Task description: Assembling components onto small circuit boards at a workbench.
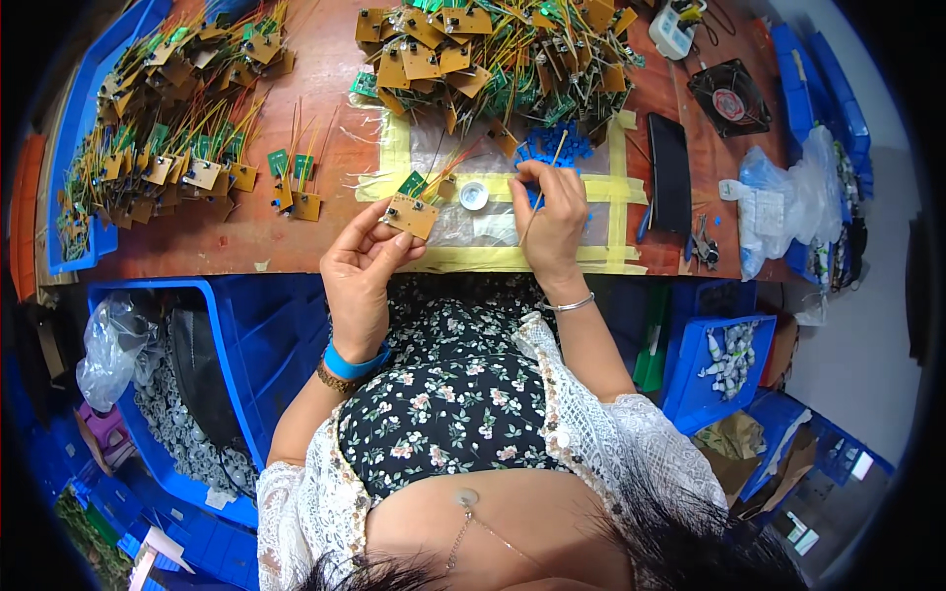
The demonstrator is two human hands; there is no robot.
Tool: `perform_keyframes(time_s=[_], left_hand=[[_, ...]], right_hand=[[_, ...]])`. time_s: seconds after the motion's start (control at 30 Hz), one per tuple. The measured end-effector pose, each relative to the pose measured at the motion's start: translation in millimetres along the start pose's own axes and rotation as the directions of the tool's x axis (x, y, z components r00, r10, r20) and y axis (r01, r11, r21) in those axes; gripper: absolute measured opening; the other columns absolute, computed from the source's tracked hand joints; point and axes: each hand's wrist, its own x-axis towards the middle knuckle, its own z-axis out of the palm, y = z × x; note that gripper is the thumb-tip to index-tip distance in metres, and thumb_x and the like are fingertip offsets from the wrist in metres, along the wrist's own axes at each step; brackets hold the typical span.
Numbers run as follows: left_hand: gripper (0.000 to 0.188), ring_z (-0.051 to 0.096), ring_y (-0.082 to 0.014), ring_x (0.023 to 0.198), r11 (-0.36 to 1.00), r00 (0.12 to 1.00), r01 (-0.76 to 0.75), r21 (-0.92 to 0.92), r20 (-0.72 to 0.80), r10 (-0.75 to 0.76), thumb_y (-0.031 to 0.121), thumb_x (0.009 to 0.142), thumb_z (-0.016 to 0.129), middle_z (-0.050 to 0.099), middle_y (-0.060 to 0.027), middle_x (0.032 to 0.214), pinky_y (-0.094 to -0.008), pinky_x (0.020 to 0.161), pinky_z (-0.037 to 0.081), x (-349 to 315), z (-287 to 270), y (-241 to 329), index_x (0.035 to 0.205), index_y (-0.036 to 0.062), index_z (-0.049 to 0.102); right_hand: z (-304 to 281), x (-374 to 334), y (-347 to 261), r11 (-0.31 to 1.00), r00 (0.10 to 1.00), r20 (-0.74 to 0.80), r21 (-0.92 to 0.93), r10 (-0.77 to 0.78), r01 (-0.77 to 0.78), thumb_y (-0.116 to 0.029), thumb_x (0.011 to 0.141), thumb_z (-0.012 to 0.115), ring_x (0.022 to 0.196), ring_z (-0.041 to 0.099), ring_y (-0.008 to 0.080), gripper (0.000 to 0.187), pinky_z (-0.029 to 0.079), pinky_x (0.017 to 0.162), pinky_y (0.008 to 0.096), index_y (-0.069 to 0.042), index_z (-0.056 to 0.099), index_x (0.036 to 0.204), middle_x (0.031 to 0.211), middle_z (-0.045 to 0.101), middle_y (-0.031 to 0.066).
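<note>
My left hand (359, 281) pinches a tan circuit board (414, 219) by its left side and lower edge, over the near part of the table. Small black parts sit on the board, and a little green circuit board (412, 184) with thin wires shows just behind it. My right hand (554, 222) is closed around a thin wooden stick (531, 223), which slants up past the fingers. Between both hands stands a small round white cup (473, 195) with something pale inside. Small blue parts (564, 141) lie in a heap just beyond my right fingers.
Yellow tape (493, 258) frames the work spot. Wired boards pile up at the back (434, 54) and in a blue tray (74, 258) on the left. To the right lie a black phone (669, 175), a fan (729, 98), keys (706, 243) and plastic bags (778, 212).
</note>
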Motion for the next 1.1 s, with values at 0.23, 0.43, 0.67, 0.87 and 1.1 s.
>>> perform_keyframes(time_s=[0.23, 0.43, 0.67, 0.87, 1.1], left_hand=[[0.04, 0.065, -0.0141, 0.083, 1.0, 0.999, 0.021, -0.011, -0.024, -0.021, -0.003, 0.088, 0.062, 0.059, -0.0048, 0.094, -0.0285, 0.08, 0.058, 0, 1, -1, 0.127, -0.0056, 0.053], [0.039, 0.066, -0.015, 0.082, 0.993, 0.997, 0.071, -0.091, -0.025, -0.073, -0.006, 0.087, 0.062, 0.058, -0.0049, 0.096, -0.0266, 0.079, 0.058, -1, 2, 2, 0.126, -0.0059, 0.053], [0.037, 0.068, -0.0161, 0.082, 0.991, 0.994, 0.087, -0.1, 0.072, -0.08, -0.007, 0.088, 0.06, 0.06, -0.0064, 0.097, -0.0255, 0.077, 0.058, -3, 5, 3, 0.124, -0.0061, 0.055], [0.037, 0.067, -0.017, 0.084, 0.984, 0.99, 0.119, -0.13, 0.086, -0.108, -0.008, 0.088, 0.059, 0.061, -0.0074, 0.098, -0.0259, 0.078, 0.058, -3, 1, -1, 0.124, -0.0062, 0.054], [0.037, 0.067, -0.0164, 0.084, 0.98, 0.983, 0.159, -0.119, 0.114, -0.145, -0.007, 0.088, 0.059, 0.061, -0.0076, 0.098, -0.0263, 0.078, 0.058, -3, 0, 0, 0.125, -0.0064, 0.054]], right_hand=[[-6, -2, -6, 0.996, 0.998, 0.02, -0.067, 0.058, -0.057, -0.002, 0.074, 0.073, 0.073, 0.059, 0.0196, 0.02, 0.042, 0.073, 0.0321, -0.005, 0.066, 0.092, 0.078, 0.067, 0.0038], [-16, 1, -54, 0.95, 0.997, -0.03, 0.3, -0.077, 0.083, 0.0, 0.071, 0.076, 0.074, 0.059, 0.0213, 0.022, 0.043, 0.07, 0.0325, -0.006, 0.067, 0.09, 0.076, 0.066, 0.0037], [-5, 7, -78, 0.901, 0.937, 0.033, 0.287, -0.349, 0.325, -0.002, 0.069, 0.077, 0.078, 0.06, 0.0213, 0.024, 0.042, 0.067, 0.0326, -0.009, 0.067, 0.089, 0.081, 0.068, 0.003], [-2, 6, -78, 0.918, 0.943, 0.046, 0.25, -0.33, 0.309, -0.002, 0.07, 0.076, 0.078, 0.062, 0.0211, 0.025, 0.041, 0.067, 0.0334, -0.008, 0.068, 0.092, 0.079, 0.068, 0.003], [-5, 5, -78, 0.92, 0.946, 0.069, 0.268, -0.316, 0.287, 0.001, 0.069, 0.075, 0.08, 0.064, 0.02, 0.025, 0.042, 0.07, 0.0319, -0.008, 0.068, 0.091, 0.079, 0.069, 0.0034]])
